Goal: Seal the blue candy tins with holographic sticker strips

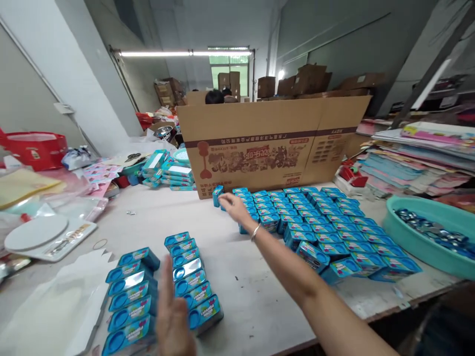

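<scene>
My right hand reaches across the table, fingers curled at a small blue box by the cardboard's lower left corner; the fingertips touch its right side. Just right of that hand, many similar blue boxes stand in tight rows. My left hand, smeared by motion, is low in front with its fingers raised and nothing in them. It is between two short rows of blue boxes, a left row and a right row. Their tops show a round recess and printed lettering; some shine silver.
A large cardboard carton stands upright behind the rows. At right are a turquoise basin of shiny round pieces, a red tape dispenser and stacked printed sheets. A white scale lies left, with flat blue packs farther back.
</scene>
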`<state>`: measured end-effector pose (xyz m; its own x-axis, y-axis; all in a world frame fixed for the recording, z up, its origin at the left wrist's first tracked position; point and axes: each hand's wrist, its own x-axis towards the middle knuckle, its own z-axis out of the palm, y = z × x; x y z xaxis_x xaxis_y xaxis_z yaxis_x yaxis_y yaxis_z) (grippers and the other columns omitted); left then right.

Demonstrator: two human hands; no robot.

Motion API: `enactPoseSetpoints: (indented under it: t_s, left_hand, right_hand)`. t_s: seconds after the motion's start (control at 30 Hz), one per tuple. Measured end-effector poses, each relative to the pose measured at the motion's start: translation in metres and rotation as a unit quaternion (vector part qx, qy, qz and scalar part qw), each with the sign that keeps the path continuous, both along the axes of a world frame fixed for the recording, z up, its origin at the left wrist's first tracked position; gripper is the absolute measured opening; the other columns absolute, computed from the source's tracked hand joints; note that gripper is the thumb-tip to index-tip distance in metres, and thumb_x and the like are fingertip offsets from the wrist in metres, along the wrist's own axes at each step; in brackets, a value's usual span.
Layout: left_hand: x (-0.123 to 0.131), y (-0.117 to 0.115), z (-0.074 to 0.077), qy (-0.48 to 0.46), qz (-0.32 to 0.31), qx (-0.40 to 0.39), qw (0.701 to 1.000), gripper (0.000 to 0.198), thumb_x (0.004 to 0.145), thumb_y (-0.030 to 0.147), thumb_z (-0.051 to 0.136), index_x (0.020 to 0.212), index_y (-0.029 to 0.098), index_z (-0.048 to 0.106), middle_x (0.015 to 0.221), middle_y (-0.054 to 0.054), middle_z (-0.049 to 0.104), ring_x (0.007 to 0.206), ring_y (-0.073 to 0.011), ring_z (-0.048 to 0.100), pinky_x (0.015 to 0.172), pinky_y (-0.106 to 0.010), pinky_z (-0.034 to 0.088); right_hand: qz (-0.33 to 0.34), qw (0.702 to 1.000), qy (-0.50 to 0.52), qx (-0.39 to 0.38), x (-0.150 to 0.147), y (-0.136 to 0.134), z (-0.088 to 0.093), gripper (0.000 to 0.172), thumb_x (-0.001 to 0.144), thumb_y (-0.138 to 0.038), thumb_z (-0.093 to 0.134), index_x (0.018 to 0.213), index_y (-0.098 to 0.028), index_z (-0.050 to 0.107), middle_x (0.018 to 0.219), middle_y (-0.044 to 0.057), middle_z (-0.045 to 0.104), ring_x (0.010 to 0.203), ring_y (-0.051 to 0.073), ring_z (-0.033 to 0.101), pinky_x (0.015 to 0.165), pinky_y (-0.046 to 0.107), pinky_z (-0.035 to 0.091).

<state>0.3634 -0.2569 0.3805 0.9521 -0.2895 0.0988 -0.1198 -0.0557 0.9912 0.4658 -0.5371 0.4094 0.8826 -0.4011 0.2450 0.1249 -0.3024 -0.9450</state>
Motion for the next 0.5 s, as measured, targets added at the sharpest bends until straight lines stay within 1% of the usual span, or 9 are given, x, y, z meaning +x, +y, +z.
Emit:
enactPoseSetpoints:
  t_s: [0.03, 0.1, 0.13, 0.17, 0.2, 0.27, 0.33, 0.4, 0.5]
  left_hand:
    - [-0.021, -0.017, 0.004, -0.034, -0.060, -0.011, 0.998, 0.078, 0.085, 0.069, 0.047, 0.155, 0.053, 0.018, 0.164, 0.024, 0.015, 0.155, -0.0268, 0.000, 0.129, -0.037, 0.005]
    - [-0.054, -0.064, 0.004, 0.010, -0.191, -0.038, 0.981, 0.083, 0.081, 0.069, 0.054, 0.156, 0.046, 0.025, 0.165, 0.015, 0.021, 0.155, -0.0275, 0.005, 0.128, -0.039, 0.011]
    - [-0.065, -0.092, 0.000, 0.071, -0.219, -0.056, 0.972, 0.090, 0.081, 0.069, 0.055, 0.158, 0.038, 0.021, 0.166, 0.006, 0.022, 0.155, -0.0280, 0.009, 0.127, -0.041, 0.015]
    - [-0.070, -0.120, -0.004, 0.142, -0.218, -0.075, 0.963, 0.099, 0.079, 0.070, 0.058, 0.160, 0.030, 0.017, 0.167, -0.003, 0.022, 0.154, -0.0295, 0.013, 0.126, -0.042, 0.020]
    - [-0.069, -0.147, -0.010, 0.208, -0.201, -0.088, 0.953, 0.104, 0.079, 0.070, 0.058, 0.161, 0.024, 0.014, 0.167, -0.009, 0.021, 0.153, -0.0299, 0.017, 0.124, -0.041, 0.023]
    - [-0.057, -0.194, -0.019, 0.291, -0.111, -0.091, 0.946, 0.106, 0.081, 0.069, 0.057, 0.160, 0.016, 0.010, 0.167, -0.016, 0.018, 0.153, -0.0297, 0.018, 0.123, -0.039, 0.024]
    - [-0.037, -0.230, -0.023, 0.303, -0.026, -0.078, 0.949, 0.103, 0.084, 0.064, 0.056, 0.159, 0.012, 0.006, 0.168, -0.017, 0.012, 0.154, -0.0282, 0.014, 0.123, -0.037, 0.020]
    - [-0.017, -0.253, -0.022, 0.284, 0.017, -0.069, 0.956, 0.099, 0.087, 0.058, 0.055, 0.158, 0.010, 0.004, 0.168, -0.017, 0.007, 0.154, -0.0267, 0.011, 0.123, -0.035, 0.017]
    - [0.001, -0.270, -0.024, 0.270, 0.066, -0.047, 0.959, 0.095, 0.089, 0.056, 0.053, 0.157, 0.010, 0.004, 0.168, -0.018, 0.009, 0.154, -0.0270, 0.012, 0.123, -0.035, 0.020]
  right_hand:
    - [-0.008, 0.999, 0.026, -0.031, 0.003, -0.021, 0.009, 0.035, 0.087, -0.048, 0.055, 0.108, -0.024, 0.070, 0.111, 0.006, 0.071, 0.113, 0.026, 0.059, 0.100, 0.040, 0.045]
    - [-0.015, 0.991, 0.086, -0.104, 0.013, -0.057, 0.023, 0.039, 0.083, -0.044, 0.064, 0.116, -0.025, 0.069, 0.120, 0.008, 0.069, 0.124, 0.029, 0.054, 0.106, 0.041, 0.040]
    - [-0.017, 0.982, 0.119, -0.143, 0.019, -0.073, 0.027, 0.044, 0.080, -0.042, 0.068, 0.120, -0.024, 0.067, 0.127, 0.010, 0.066, 0.130, 0.031, 0.049, 0.110, 0.043, 0.035]
    - [-0.018, 0.971, 0.151, -0.182, 0.026, -0.087, 0.031, 0.051, 0.078, -0.041, 0.071, 0.125, -0.023, 0.065, 0.135, 0.013, 0.062, 0.136, 0.033, 0.044, 0.114, 0.046, 0.030]
    - [-0.018, 0.958, 0.183, -0.221, 0.033, -0.099, 0.032, 0.058, 0.077, -0.040, 0.073, 0.131, -0.022, 0.062, 0.143, 0.015, 0.056, 0.141, 0.035, 0.038, 0.117, 0.049, 0.024]
    - [-0.010, 0.925, 0.245, -0.289, 0.046, -0.118, 0.032, 0.066, 0.080, -0.043, 0.070, 0.139, -0.018, 0.055, 0.153, 0.018, 0.045, 0.145, 0.037, 0.032, 0.119, 0.056, 0.015]
    - [0.009, 0.892, 0.298, -0.341, 0.056, -0.132, 0.028, 0.063, 0.087, -0.046, 0.062, 0.141, -0.015, 0.053, 0.152, 0.019, 0.047, 0.143, 0.037, 0.038, 0.118, 0.060, 0.013]
    - [0.030, 0.862, 0.334, -0.381, 0.062, -0.140, 0.022, 0.056, 0.093, -0.049, 0.052, 0.137, -0.014, 0.057, 0.145, 0.019, 0.055, 0.137, 0.037, 0.046, 0.117, 0.061, 0.013]
    - [0.056, 0.831, 0.350, -0.430, 0.063, -0.140, 0.014, 0.058, 0.097, -0.056, 0.041, 0.131, -0.015, 0.063, 0.138, 0.018, 0.062, 0.133, 0.036, 0.052, 0.118, 0.057, 0.010]
